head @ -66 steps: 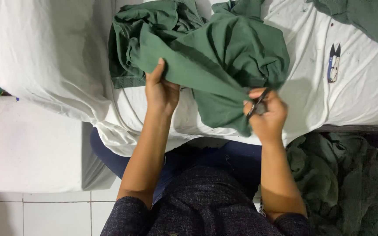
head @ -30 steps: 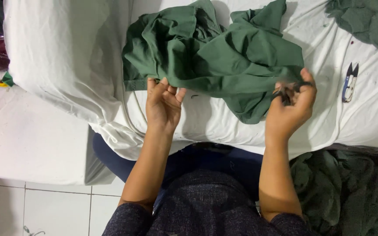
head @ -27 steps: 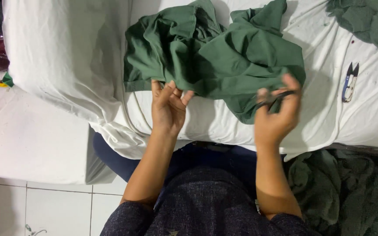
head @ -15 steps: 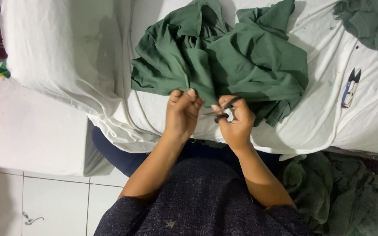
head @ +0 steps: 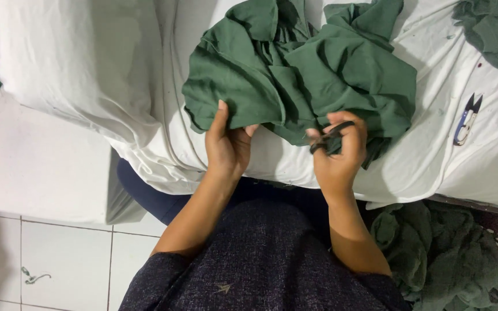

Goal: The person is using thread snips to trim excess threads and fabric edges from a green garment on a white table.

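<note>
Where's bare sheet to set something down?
Free: white sheet left of the green garment, and the strip between garment and thread snips. Crowded: the front edge, where left hand and right hand work the cloth.

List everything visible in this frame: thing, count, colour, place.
green garment: one, dark green, crumpled on the white sheet
white sheet: one, white, covering the work surface
thread snips: one, blue and white, on the sheet at right
small dark tool: one, dark, in the right hand
basket of green cloth: one, dark, lower right
tiled floor: white, lower left
left hand: grips the garment's edge
right hand: holds the tool
</note>
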